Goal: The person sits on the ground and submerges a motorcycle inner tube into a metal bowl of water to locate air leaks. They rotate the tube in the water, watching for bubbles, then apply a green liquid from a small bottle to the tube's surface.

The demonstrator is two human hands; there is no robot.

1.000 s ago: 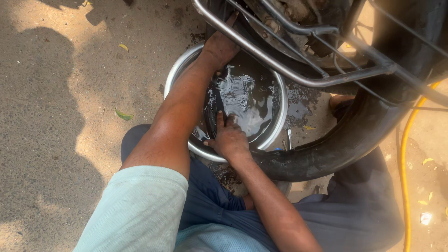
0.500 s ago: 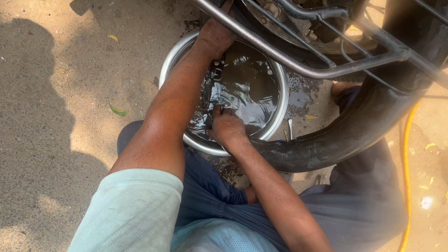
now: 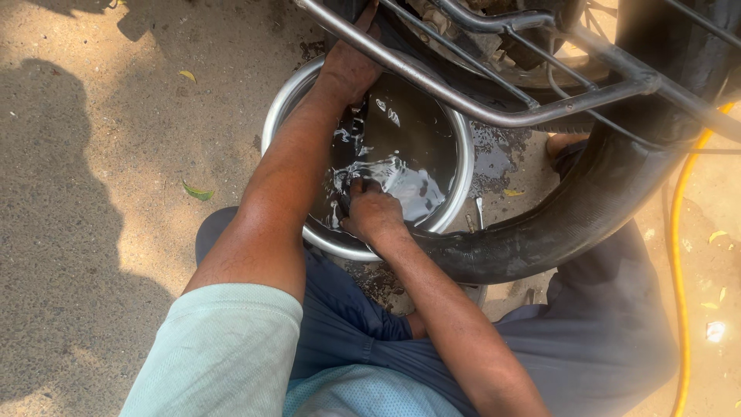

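**Hands working in a basin of dark water**

Seen from above, a metal basin of dark water sits on sandy ground beside a black tyre. The right hand presses a black rubber tube underwater, fingers curled around it. The left hand grips the tube at the far rim.

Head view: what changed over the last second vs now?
Little changed. The right hand shifted slightly in the water, where ripples keep changing; its fingers press a black rubber tube under the surface. The left hand stayed at the far rim of the metal basin, up by the metal frame. Basin, tube and yellow hose did not move. Nothing newly taken hold of or let go.
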